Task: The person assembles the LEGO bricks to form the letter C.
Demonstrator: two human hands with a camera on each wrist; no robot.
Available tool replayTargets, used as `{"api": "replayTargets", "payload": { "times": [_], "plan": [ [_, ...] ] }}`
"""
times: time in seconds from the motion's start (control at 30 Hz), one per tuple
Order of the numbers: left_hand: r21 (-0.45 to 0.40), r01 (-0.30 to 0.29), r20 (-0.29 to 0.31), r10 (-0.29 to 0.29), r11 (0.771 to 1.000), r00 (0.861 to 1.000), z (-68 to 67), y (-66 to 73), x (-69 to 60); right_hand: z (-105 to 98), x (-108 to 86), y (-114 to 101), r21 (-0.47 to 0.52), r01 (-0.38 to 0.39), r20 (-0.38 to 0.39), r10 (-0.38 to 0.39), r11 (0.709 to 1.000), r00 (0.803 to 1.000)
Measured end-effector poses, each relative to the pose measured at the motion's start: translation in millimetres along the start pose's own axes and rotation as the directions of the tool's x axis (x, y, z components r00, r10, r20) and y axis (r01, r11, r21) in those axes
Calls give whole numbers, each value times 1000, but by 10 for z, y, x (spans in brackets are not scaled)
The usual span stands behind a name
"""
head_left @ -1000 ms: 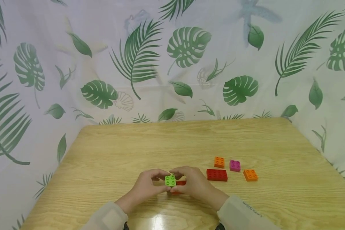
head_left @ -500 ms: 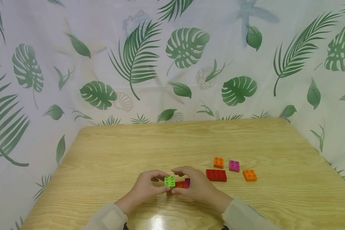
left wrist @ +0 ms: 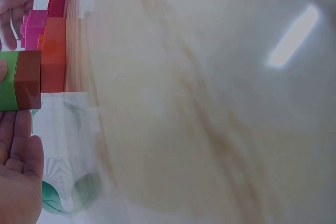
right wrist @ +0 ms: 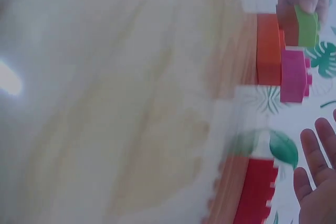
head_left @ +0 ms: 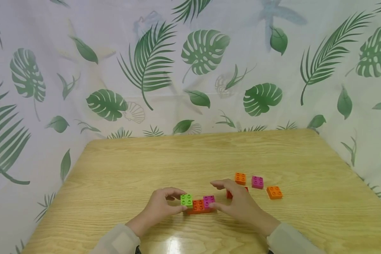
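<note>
A long orange-red brick (head_left: 198, 206) lies on the table. On its left end sit a brown brick (left wrist: 29, 80) and, over that, a lime green brick (head_left: 186, 200). My left hand (head_left: 163, 205) pinches the green brick between thumb and fingers. At the right end of the long brick sits a magenta brick (head_left: 209, 200). My right hand (head_left: 239, 203) is spread beside it, fingers apart and holding nothing. In the head view its thumb overlaps the magenta brick's corner; whether they touch I cannot tell.
Partly behind my right hand lies a long red brick (right wrist: 254, 190). Farther back are an orange brick (head_left: 240, 178), another magenta brick (head_left: 257, 182) and a second orange brick (head_left: 274, 192). A leaf-patterned cloth (head_left: 197, 116) hangs behind the wooden table (head_left: 130, 162).
My right hand has opened and drawn back to the right, uncovering the magenta brick on the orange-red one. My left hand has kept its pinch on the green brick.
</note>
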State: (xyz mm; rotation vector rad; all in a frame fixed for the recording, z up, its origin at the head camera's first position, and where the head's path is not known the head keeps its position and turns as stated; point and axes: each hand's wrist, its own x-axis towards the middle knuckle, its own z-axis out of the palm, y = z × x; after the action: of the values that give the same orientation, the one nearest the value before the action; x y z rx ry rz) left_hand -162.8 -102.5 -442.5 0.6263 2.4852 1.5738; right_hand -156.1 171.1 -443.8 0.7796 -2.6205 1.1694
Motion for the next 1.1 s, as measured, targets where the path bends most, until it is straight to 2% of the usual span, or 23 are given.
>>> {"api": "replayTargets", "payload": {
  "times": [0.27,0.43,0.7,0.93,1.1],
  "plan": [
    [-3,10,-3,-10,1000,1000,-4,-10,3,-215,-126,175,-82,-22,-72,16,996,997],
    [14,9,2,-9,1000,1000,-6,2,4,-374,-217,286,-137,-36,-89,24,990,996],
    [-1,12,9,-12,1000,1000,-8,12,4,-668,-397,477,-224,-17,-159,-20,975,987],
    [0,21,12,-21,1000,1000,-8,15,7,-865,-527,624,-251,-66,-136,33,966,990],
    [-14,24,10,-24,1000,1000,-12,17,2,-973,-581,703,-268,-71,-112,42,961,993]
  ]
}}
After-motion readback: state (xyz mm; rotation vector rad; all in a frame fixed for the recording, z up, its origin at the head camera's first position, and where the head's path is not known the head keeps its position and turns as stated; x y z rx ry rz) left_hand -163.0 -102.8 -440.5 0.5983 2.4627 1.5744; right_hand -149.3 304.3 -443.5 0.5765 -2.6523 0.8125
